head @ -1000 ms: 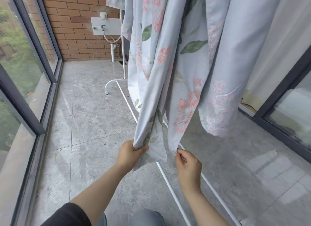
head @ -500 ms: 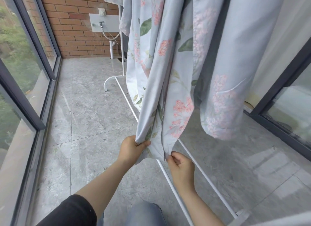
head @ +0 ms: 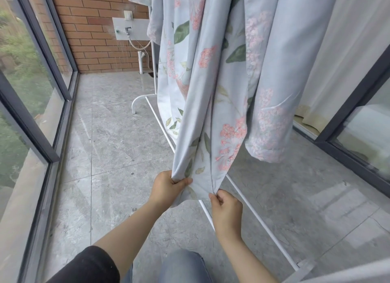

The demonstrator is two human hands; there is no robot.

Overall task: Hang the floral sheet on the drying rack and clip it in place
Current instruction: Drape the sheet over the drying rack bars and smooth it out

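Both arms reach forward — the left hand (head: pixel 168 188) and right hand (head: pixel 226 206) pinch the bottom hem of the floral sheet (head: pixel 221 93), draped over the white drying rack (head: pixel 154 72) on a grey-tiled floor (head: pixel 109 147) by a brick wall (head: pixel 95 29).

Location type: enclosed laundry balcony of a home.

Indicators:
- Tall window panes (head: pixel 23 76) in dark metal frames run along the left edge of the floor (head: pixel 109 147), with greenery outside.
- The far end is a red brick wall (head: pixel 95 34). It carries a white panel (head: pixel 121 33) with a tap (head: pixel 128 29), a socket (head: pixel 127 14) above it and a white drain pipe (head: pixel 141 60) below.
- The floor is grey stone-look tile.
- A white drying rack (head: pixel 137 102) stands on the floor with a floral sheet (head: pixel 211 93) hung on it.
- Along the right edge is a dark-framed glass door (head: pixel 356 93) with a pale curtain (head: pixel 341 50) behind it.
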